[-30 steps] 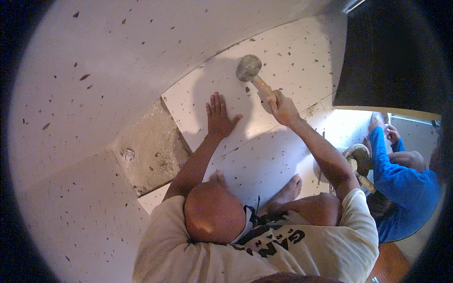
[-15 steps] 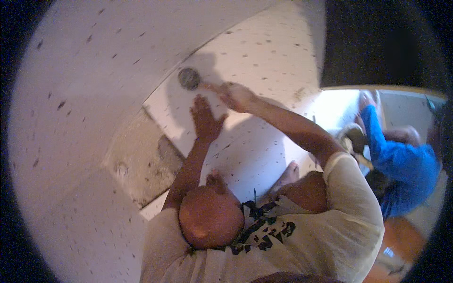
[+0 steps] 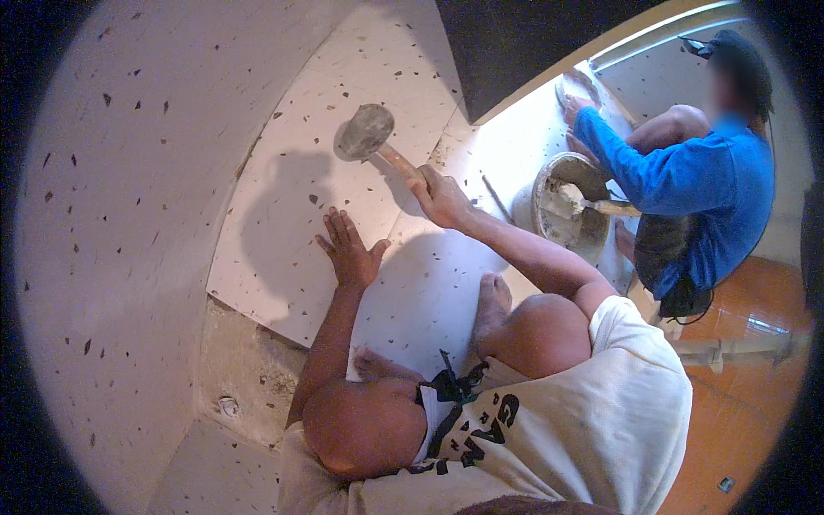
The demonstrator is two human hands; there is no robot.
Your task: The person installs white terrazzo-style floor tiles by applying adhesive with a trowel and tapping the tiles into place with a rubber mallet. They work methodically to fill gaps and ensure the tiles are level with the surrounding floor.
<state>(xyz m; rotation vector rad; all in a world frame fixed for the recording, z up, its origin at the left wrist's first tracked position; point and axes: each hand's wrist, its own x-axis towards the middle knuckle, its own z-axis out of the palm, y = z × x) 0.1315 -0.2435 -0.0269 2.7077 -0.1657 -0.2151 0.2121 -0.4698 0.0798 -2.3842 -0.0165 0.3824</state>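
Observation:
My left hand [image 3: 348,253] lies spread flat on a white terrazzo-patterned tile [image 3: 279,227] with dark chips. My right hand [image 3: 442,196] grips the wooden handle of a mallet [image 3: 367,130] with a rounded grey head. The mallet head is above and right of my left fingertips, over the same tiled surface and near its own shadow; I cannot tell if it touches. Below the tile's lower edge is a bare, rough mortar patch [image 3: 253,365] with a small round opening [image 3: 228,406]. My bare knees and feet are beside and below my hands.
A speckled wall [image 3: 112,215] curves along the left. A dark panel [image 3: 515,43] overhangs at top. At right a co-worker in blue [image 3: 704,206] squats by a mortar bucket [image 3: 536,202] holding a trowel [image 3: 601,206]. A thin rod [image 3: 496,196] lies nearby. Orange flooring [image 3: 730,412] is at lower right.
The view has swung, bringing more of the co-worker and bucket into frame. The mallet head, close to my left fingertips half a second ago, is farther from them. My left hand stays flat.

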